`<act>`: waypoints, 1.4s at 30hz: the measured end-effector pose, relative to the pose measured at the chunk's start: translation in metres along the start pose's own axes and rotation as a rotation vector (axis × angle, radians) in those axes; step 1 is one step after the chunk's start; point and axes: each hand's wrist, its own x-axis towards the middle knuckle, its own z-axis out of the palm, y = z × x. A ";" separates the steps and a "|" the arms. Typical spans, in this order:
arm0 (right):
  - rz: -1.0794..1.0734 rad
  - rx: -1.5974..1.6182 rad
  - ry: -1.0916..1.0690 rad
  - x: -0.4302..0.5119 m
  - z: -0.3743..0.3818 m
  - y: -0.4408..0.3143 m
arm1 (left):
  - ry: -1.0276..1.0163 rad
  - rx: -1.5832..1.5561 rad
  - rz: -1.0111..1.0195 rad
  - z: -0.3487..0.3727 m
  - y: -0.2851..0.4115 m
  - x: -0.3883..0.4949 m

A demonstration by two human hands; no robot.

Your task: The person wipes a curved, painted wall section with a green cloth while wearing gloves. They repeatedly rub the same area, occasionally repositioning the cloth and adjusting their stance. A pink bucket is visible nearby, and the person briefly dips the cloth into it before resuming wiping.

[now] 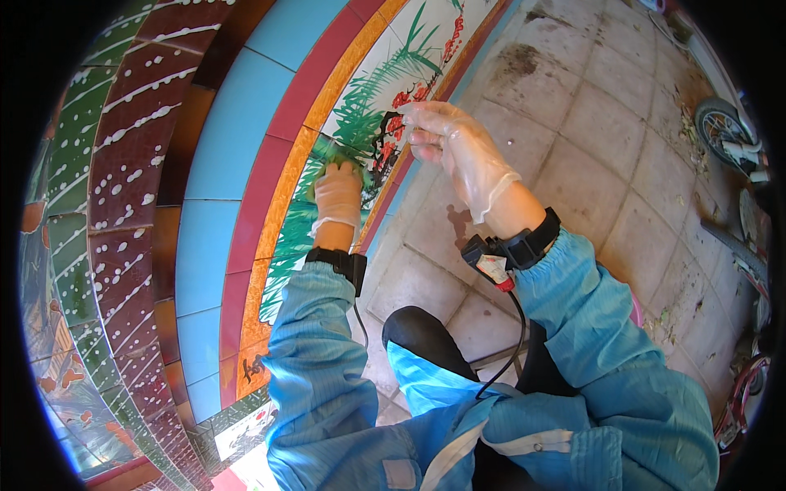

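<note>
My left hand [339, 191], in a clear plastic glove, presses a green cloth or sponge [320, 164] against the painted tile panel [362, 104]. Fingers hide most of the cloth, and its exact kind is hard to tell. Green leaves, red blossoms and dark branches are painted on the panel's white tiles. My right hand [454, 144], gloved the same way, hovers by the panel's lower border with fingers loosely bent and nothing visible in them. Whether its fingertips touch the tiles cannot be told.
Orange, maroon and blue tile bands [236, 129] frame the panel. Paving tiles [571, 190] with dark stains cover the ground. A small wheel [724, 132] and other cycle parts line the right side. A black cable [521, 344] runs from my right wrist device [513, 250] towards my lap.
</note>
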 end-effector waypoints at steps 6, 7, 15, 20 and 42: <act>0.028 0.010 -0.001 -0.003 0.004 -0.003 | -0.306 -0.219 -0.428 0.006 0.013 -0.044; 0.031 0.014 -0.011 -0.003 0.005 -0.003 | -0.390 -0.260 -0.461 0.002 0.012 -0.051; 0.059 -0.064 -0.093 -0.003 0.012 0.008 | -0.238 -1.792 -1.093 -0.063 -0.002 -0.109; 0.046 -0.326 -0.279 -0.001 0.016 0.023 | 0.351 -2.331 -1.096 -0.100 0.013 -0.099; 0.034 -0.074 -0.081 -0.196 -0.295 -0.074 | 0.254 -2.662 -0.608 -0.122 0.062 -0.221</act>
